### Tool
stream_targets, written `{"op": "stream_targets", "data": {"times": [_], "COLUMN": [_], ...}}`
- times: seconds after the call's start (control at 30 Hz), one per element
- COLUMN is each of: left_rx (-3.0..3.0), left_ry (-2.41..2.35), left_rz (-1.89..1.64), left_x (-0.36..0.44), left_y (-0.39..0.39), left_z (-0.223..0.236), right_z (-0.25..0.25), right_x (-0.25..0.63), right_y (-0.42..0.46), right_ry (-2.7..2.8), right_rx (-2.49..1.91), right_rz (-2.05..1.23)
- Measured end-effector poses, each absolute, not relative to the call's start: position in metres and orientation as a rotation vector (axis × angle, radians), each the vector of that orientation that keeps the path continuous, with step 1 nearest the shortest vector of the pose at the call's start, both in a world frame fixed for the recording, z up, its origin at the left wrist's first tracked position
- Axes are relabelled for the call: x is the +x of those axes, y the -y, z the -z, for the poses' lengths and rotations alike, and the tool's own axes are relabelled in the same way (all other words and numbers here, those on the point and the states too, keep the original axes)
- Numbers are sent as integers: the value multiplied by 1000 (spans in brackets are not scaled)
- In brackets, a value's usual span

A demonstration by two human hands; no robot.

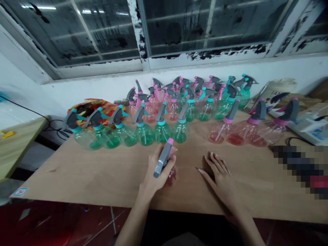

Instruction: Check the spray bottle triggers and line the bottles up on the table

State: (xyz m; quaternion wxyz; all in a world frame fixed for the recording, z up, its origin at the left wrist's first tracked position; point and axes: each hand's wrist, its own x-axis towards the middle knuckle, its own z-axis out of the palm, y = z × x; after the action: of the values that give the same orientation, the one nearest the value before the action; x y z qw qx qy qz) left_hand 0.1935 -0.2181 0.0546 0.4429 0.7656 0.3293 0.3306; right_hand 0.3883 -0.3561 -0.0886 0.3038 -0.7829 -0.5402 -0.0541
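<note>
My left hand (156, 174) is closed around the neck of a pink spray bottle (172, 176) with a grey and pink trigger head and some red liquid inside. The bottle is near the front middle of the table, partly hidden by my fingers. My right hand (221, 179) lies flat on the wood to the right, fingers spread, holding nothing. Beyond my left hand runs a row of green spray bottles (145, 135) with some green liquid in them. To the far right of that row stand three pink spray bottles (238, 135).
More pink and green spray bottles (174, 109) crowd the back by the wall. A red and yellow bag (102, 106) sits back left. At right are a white bag (279, 89), a white device (312, 128) and a blurred-out patch. The wooden table (102, 177) has its edge before me.
</note>
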Motion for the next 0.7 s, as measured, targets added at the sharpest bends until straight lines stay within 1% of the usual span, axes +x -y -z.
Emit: {"op": "stream_targets", "data": {"times": [0.27,0.5,0.6,0.7], "left_rx": [1981,2008,2009,1976], "left_ry": [-805,-742,-714,-674], "left_rz": [-866,-854,-830,-732], "left_x": [198,202,208,215], "left_y": [226,229,233,240], "left_z": [-59,-61,-59,-58], "right_z": [82,43,26,17], "right_x": [387,360,340,324], "right_y": [355,357,357,357], "right_ry": [1397,1483,1530,1497], "right_rx": [-2022,-1829,-1774,-1762], "right_rz": [114,-124,-173,-194]}}
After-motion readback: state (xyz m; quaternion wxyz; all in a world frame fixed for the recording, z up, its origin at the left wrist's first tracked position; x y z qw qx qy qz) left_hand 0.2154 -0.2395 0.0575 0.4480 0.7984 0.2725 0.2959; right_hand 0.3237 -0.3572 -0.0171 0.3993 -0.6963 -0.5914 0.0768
